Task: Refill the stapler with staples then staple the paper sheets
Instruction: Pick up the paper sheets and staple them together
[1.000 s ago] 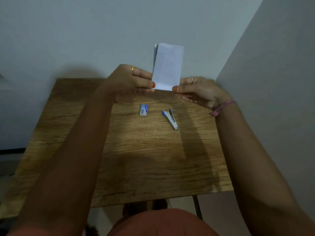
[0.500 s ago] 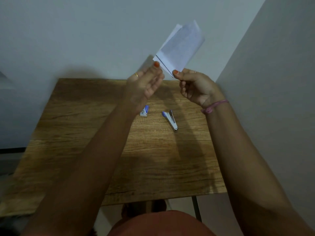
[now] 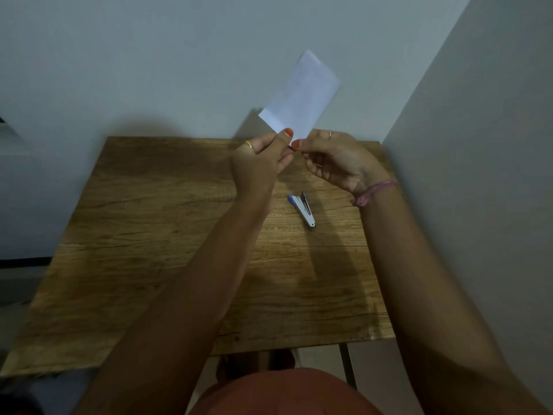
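— Two hands are raised above the far edge of the wooden table (image 3: pixel 155 235), and one folded bundle of paper sheets (image 3: pixel 300 95) stands between them, tilted up and to the right against the pale wall (image 3: pixel 149 55).

— Any writing on it?

— Faint marks show through the paper, too blurred to read. No brand or label can be made out on anything.

— How are the hands set?

— The left hand (image 3: pixel 258 163) pinches the bundle's lower corner, thumb on the near face, its other fingers curled behind. The right hand (image 3: pixel 335 158) pinches the same corner from the other side, thumb tip just beside the left thumb, remaining fingers loosely curled beneath. Both forearms reach forward from the bottom of the view and converge at the paper.

— And the count of other things?

— One stapler (image 3: pixel 302 208), blue and silver, lies on the table below the hands, between the two forearms, touched by neither. One ring shows on each hand, and one pink wristband (image 3: pixel 374 191) on the right wrist. Orange polish is on both thumbnails.
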